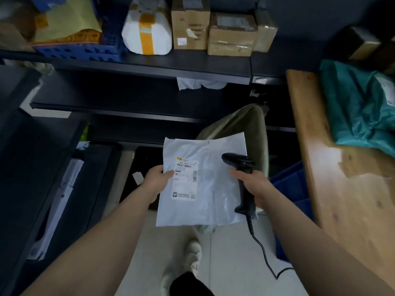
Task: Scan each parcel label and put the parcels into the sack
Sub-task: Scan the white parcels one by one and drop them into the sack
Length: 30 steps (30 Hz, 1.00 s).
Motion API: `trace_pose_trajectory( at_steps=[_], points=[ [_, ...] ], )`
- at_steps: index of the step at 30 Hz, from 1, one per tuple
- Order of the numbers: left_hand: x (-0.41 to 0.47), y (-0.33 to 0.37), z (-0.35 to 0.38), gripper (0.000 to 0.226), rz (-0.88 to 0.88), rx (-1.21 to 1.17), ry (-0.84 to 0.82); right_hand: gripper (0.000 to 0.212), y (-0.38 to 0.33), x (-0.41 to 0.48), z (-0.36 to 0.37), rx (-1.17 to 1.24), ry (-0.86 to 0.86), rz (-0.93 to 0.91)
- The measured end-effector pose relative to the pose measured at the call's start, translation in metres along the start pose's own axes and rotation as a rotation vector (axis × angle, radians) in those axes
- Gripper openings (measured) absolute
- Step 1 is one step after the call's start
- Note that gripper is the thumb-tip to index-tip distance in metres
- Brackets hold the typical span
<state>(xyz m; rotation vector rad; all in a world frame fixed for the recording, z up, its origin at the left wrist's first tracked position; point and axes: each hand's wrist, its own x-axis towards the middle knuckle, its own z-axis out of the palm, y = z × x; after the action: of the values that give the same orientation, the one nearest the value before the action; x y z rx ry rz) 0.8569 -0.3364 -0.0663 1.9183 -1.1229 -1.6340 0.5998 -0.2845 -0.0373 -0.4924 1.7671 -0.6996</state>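
A flat white plastic parcel [207, 201] faces up in front of me, its shipping label [185, 180] with barcodes on the left half. My left hand [157, 181] pinches the parcel's left edge, thumb on the label. My right hand [254, 184] grips the handle of a black barcode scanner [240, 165] whose head hovers over the parcel's right side, pointing left toward the label. Its cable [263, 253] trails down to the floor. An olive-green sack [245, 122] stands behind the parcel, mostly hidden by it.
Dark shelves [149, 67] ahead carry cardboard boxes [190, 24] and a white taped parcel [147, 28]. A wooden table [346, 178] on the right holds a teal bag parcel [359, 107]. A blue crate [290, 189] sits under the table. My shoe [192, 253] is on the grey floor.
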Motion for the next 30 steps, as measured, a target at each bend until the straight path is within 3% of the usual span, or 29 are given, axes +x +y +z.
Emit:
trace_pose_trajectory(
  at_steps=[15,22,25,30],
  points=[
    [0.186,-0.042,0.057,0.049,-0.028,0.407,-0.284,0.020,0.034,0.125,0.027,-0.026,0.126,0.100],
    [0.238,-0.073,0.075,0.057,-0.121,0.330,-0.377,0.019,0.046,0.156,0.039,0.017,0.205,0.169],
    [0.248,-0.081,0.077,0.048,-0.085,0.318,-0.409,0.020,0.050,0.161,0.043,0.035,0.217,0.212],
    [0.243,-0.077,0.061,0.033,0.065,0.151,-0.232,0.018,0.056,0.174,0.055,0.094,0.238,0.220]
  ],
)
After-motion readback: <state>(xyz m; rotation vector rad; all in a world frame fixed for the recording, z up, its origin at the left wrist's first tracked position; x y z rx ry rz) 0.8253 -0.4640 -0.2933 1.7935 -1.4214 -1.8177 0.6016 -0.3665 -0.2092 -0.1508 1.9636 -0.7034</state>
